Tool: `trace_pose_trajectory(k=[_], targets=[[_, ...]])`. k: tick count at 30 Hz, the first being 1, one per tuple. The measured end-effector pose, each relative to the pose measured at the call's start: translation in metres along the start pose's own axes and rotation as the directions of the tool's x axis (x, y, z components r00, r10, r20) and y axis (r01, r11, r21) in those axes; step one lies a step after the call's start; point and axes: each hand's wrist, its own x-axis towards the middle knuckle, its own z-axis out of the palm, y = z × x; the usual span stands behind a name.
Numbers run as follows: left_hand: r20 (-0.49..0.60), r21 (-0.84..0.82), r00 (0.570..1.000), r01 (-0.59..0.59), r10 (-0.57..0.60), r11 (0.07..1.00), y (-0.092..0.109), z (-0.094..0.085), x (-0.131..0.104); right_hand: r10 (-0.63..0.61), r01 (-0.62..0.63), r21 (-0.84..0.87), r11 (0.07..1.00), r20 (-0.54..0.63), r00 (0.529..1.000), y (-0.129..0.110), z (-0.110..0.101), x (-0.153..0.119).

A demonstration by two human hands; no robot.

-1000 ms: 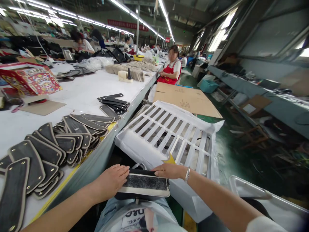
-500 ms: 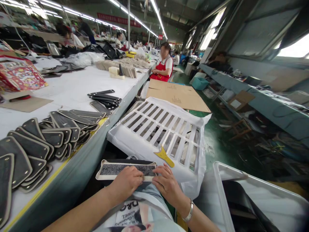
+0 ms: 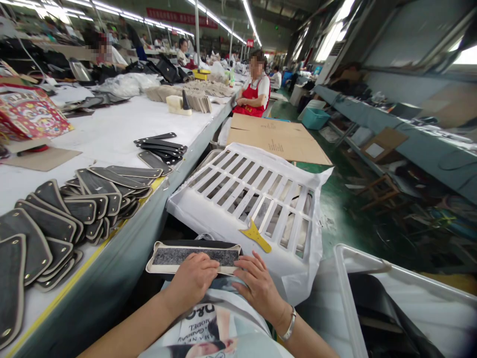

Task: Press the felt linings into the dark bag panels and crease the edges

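Note:
A long narrow piece (image 3: 175, 257) with a speckled dark grey felt-like middle and cream edges turned up around it lies crosswise over my lap. Black material shows behind its far edge. My left hand (image 3: 197, 274) is closed over the near cream edge, fingertips pressed down right of the middle. At the right end, my right hand (image 3: 257, 281) touches the corner with its fingers stretched and apart, the thumb hanging free below. A yellow forked flat tool (image 3: 256, 235) rests on the white slatted rack (image 3: 223, 209) just beyond my right hand.
On the white table (image 3: 108, 141) to the left lie several dark panels (image 3: 48, 221) with pale edging and a stack of black straps (image 3: 162, 148). A white bin (image 3: 345, 278) with black material stands at right. Behind the rack are a cardboard sheet (image 3: 278, 139) and a seated person (image 3: 257, 94).
The view has shifted slightly. Both hands stay at about the same places on the cream-edged piece, my left fingers still pressed on the near edge.

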Motion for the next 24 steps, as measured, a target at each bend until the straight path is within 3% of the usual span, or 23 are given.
trace_pose_trajectory(k=[5,13,18,24], targets=[[0.019,0.033,0.999,0.033,-0.033,0.999,0.004,0.002,0.000,0.101,-0.106,-0.063,0.992,-0.074,0.992,-0.008,0.008,-0.001],[0.032,0.031,0.990,0.135,-0.136,0.990,0.014,0.002,0.002,0.204,-0.215,-0.163,0.963,-0.081,0.976,-0.022,0.017,0.004],[0.087,0.021,0.950,0.299,-0.300,0.954,0.025,-0.006,0.015,0.294,-0.297,-0.204,0.933,-0.043,0.955,-0.029,0.017,0.009],[0.183,0.146,0.886,0.404,-0.426,0.903,0.028,-0.010,0.032,0.493,-0.486,-0.157,0.860,0.009,0.870,-0.027,0.021,0.019]])
